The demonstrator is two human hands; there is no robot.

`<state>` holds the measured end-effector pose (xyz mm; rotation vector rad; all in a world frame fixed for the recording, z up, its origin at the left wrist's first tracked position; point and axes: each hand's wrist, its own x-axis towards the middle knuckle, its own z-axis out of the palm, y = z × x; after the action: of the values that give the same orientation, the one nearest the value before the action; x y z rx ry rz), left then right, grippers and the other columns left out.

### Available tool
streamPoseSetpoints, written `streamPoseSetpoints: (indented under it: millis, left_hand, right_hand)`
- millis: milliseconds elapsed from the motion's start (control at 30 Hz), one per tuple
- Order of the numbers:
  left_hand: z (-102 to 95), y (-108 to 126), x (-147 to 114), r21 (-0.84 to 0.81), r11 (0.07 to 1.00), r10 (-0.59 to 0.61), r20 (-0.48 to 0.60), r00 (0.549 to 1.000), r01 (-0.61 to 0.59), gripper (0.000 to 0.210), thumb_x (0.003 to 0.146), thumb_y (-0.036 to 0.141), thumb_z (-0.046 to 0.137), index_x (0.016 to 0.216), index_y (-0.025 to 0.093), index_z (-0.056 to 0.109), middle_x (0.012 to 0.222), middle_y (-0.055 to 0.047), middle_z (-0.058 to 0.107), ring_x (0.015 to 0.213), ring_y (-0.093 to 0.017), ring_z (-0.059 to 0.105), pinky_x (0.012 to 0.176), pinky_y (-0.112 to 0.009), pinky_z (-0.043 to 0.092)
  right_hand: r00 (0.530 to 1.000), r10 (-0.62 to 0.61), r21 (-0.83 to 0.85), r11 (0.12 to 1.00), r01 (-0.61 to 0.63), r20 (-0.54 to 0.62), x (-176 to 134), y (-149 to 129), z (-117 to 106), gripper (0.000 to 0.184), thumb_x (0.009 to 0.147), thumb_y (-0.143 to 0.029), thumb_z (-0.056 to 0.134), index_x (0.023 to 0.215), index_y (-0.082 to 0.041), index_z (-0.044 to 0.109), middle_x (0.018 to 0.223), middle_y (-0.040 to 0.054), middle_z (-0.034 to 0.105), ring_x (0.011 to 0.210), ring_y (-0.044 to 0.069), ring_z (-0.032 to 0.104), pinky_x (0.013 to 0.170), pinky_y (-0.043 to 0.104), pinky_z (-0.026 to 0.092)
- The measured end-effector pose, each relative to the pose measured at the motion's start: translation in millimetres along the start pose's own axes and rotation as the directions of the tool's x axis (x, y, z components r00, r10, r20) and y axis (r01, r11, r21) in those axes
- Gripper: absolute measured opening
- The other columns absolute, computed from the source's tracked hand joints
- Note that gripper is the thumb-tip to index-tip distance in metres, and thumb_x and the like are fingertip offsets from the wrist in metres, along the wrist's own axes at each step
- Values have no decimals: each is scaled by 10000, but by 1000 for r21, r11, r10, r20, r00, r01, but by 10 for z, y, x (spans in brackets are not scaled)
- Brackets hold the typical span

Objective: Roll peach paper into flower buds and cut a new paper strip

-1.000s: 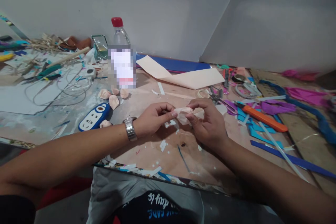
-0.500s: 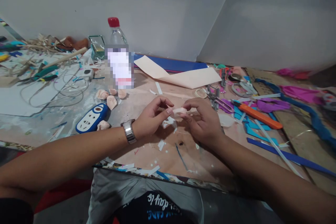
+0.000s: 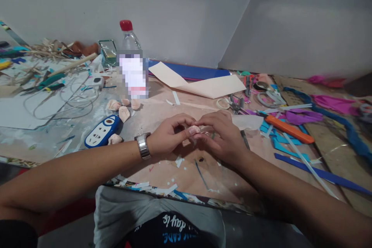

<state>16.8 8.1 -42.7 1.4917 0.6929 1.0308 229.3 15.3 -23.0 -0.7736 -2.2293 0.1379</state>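
My left hand (image 3: 171,133), with a metal watch at its wrist, is closed in a pinch on a small pale pink piece (image 3: 194,129). My right hand (image 3: 222,135) meets it from the right, its thumb and fingertips pressed on the same piece. Between the fingers runs some thin whitish film, partly hidden. A translucent whitish strip (image 3: 247,122) shows behind the right hand; whether it joins the held piece I cannot tell. Several similar crumpled pink pieces (image 3: 124,114) lie to the left, near a blue and white power socket (image 3: 102,131).
A bottle with a red cap (image 3: 126,25) stands at the back, before a folded cream paper strip (image 3: 200,87). On the right lie an orange utility knife (image 3: 289,128), scissors (image 3: 236,104) and coloured scraps. Pliers (image 3: 48,83) and a thin cable (image 3: 78,104) are at left.
Both hands have come closer together, their fingertips now meeting around the pink piece. The right hand has shifted slightly left and more of the whitish strip behind it shows.
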Motion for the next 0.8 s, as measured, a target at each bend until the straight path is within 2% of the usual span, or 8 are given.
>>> streamPoseSetpoints:
  millis: [100, 233, 467, 800]
  left_hand:
    - [2, 23, 8, -76, 996, -41, -33, 999, 39, 324, 958, 484, 683, 987, 161, 698, 995, -74, 687, 899, -170, 636, 858, -316, 510]
    - [-4, 22, 17, -133, 989, -74, -42, 996, 68, 365, 931, 520, 702, 974, 158, 686, 954, -70, 687, 858, -166, 629, 808, -300, 506]
    - [0, 18, 12, -113, 991, -82, -52, 995, 76, 328, 937, 481, 695, 979, 155, 687, 971, -76, 693, 872, -167, 633, 806, -298, 511]
    - [7, 56, 19, -126, 985, -124, -70, 990, 114, 279, 928, 435, 688, 952, 158, 679, 988, -67, 682, 890, -167, 630, 844, -304, 507]
  right_hand:
    - [999, 40, 16, 999, -40, -19, 7, -22, -7, 278, 991, -501, 668, 1043, -229, 640, 934, 43, 740, 867, 231, 698, 884, 430, 407]
    - [998, 64, 35, 997, -64, 0, 20, -49, -21, 203, 988, -418, 694, 929, -232, 635, 876, 19, 747, 817, 214, 701, 891, 432, 397]
    - [999, 53, 19, 998, -53, 5, 17, -51, -14, 135, 978, -346, 708, 923, -237, 651, 858, 8, 760, 800, 210, 699, 879, 433, 394]
    - [997, 67, 25, 997, -67, 24, 9, -57, -16, 155, 1023, -372, 632, 938, -243, 632, 859, 8, 749, 796, 206, 671, 896, 442, 371]
